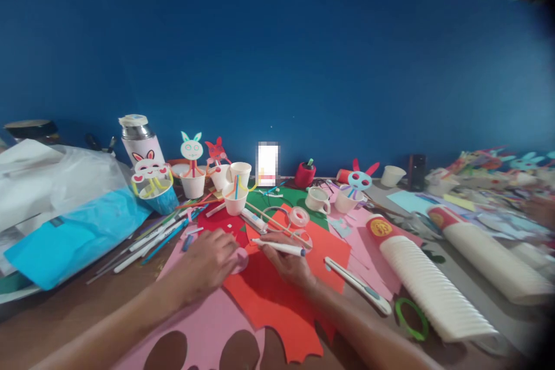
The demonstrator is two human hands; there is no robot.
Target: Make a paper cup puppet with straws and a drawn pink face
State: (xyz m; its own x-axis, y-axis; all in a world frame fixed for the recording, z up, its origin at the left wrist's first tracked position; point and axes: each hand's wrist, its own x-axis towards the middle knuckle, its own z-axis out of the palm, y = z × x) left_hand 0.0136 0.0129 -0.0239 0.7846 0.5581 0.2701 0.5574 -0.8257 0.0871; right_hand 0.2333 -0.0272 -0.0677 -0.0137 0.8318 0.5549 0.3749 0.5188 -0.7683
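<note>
The right hand (289,263) pinches a white marker pen with a blue cap (280,247) in its fingers, the pen lying level just above the knuckles and over the red sheet of craft paper (269,295). The left hand (207,263) lies fingers-down on a small pale pink paper piece (240,260), which peeks out at its fingertips, right beside the pen hand. Just beyond the right fingers sits a clear tape roll (299,217). To their right, near on the counter (65,324), lies a white utility knife (358,285), and farther right a long sleeve of stacked white paper cups (429,289).
</note>
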